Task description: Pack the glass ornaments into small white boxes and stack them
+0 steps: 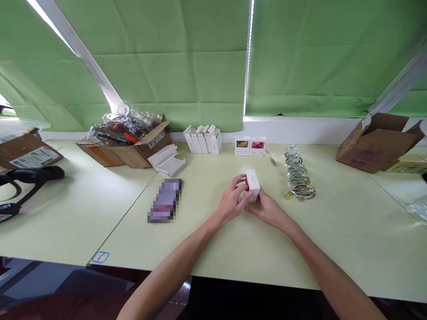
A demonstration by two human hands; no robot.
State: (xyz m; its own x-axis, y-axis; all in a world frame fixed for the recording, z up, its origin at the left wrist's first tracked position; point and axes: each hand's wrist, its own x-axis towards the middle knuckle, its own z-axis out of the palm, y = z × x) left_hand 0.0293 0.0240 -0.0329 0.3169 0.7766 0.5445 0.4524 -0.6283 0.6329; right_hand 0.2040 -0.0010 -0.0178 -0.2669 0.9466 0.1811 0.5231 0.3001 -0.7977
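Between my two hands is a small white box, held just above the table top. My left hand grips its left side, with the thumb and fingers curled against it. My right hand supports the box from the right and below, its fingers partly hidden behind it. A row of clear-wrapped coiled items lies to the right of my hands, with a small yellow piece at its near end. Beyond the box, two white boxes with printed pictures stand side by side.
Several narrow white boxes stand at the back, left of a pen-like item. A phone-like blurred device and an opened white paper piece lie left. Cardboard boxes stand along the back, another carton at right.
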